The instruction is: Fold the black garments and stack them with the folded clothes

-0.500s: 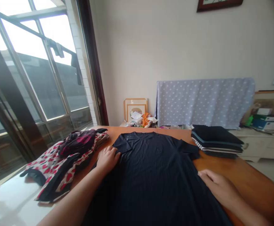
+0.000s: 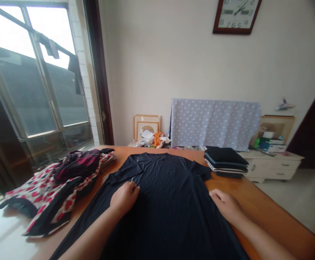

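A dark navy T-shirt [image 2: 168,202] lies spread on the wooden table, its neckline at the far side and its short sleeves out to both sides. My left hand [image 2: 125,196] is closed on the shirt's fabric just below the left sleeve, the fingers curled under and the cloth creased near them. At the shirt's right side edge, below the right sleeve, my right hand [image 2: 223,204] pinches the cloth between thumb and fingers. The near end of the shirt runs out of view at the bottom.
A pile of rumpled clothes with a red-heart pattern [image 2: 42,193] lies at the left. A folded stack of dark clothes [image 2: 225,162] stands at the table's far right. Behind are a polka-dot cloth [image 2: 214,122], a white cabinet [image 2: 278,168] and a wall clock [image 2: 237,16].
My left hand has gone from lying at the left sleeve to closed on the shirt, nearer me. The shirt's left side now spreads wider. The view has turned right and up.
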Available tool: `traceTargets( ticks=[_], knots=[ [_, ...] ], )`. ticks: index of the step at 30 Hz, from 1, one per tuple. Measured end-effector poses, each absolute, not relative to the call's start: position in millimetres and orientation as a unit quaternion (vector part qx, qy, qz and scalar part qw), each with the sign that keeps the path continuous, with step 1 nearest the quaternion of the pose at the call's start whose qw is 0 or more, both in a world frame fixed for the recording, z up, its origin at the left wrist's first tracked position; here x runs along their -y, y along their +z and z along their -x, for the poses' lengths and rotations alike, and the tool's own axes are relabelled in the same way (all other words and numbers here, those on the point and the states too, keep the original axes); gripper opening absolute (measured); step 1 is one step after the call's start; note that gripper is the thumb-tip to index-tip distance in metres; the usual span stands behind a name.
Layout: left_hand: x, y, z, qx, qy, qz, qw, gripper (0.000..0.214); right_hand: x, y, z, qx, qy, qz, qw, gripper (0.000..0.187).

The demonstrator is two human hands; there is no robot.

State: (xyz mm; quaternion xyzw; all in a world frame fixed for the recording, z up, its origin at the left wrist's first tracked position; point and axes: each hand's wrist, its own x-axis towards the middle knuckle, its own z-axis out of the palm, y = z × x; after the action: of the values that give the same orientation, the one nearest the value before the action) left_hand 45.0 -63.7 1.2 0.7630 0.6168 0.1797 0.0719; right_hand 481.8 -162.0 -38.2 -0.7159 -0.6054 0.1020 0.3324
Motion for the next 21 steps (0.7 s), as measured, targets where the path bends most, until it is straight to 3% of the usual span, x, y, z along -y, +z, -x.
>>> traceTargets(
  ticks=[7,12,21],
  knots=[
    [69.5,-6.3,-38.2,-0.592,0.188,-0.781,0.060,0.029,159.8,-29.9,-472.7,0.576,0.106,0.732,0.347,0.028],
    [70.2,-4.9,-38.5,-0.596,0.183,-0.779,0.067,0.030,146.7,-21.5,-475.8,0.490,0.241,0.752,0.369,0.021],
    [65.5,-9.3,-38.9,-0.586,0.178,-0.788,0.065,0.029,83.7,-9.1,-492.5,0.284,0.279,0.834,0.382,0.030]
  ],
)
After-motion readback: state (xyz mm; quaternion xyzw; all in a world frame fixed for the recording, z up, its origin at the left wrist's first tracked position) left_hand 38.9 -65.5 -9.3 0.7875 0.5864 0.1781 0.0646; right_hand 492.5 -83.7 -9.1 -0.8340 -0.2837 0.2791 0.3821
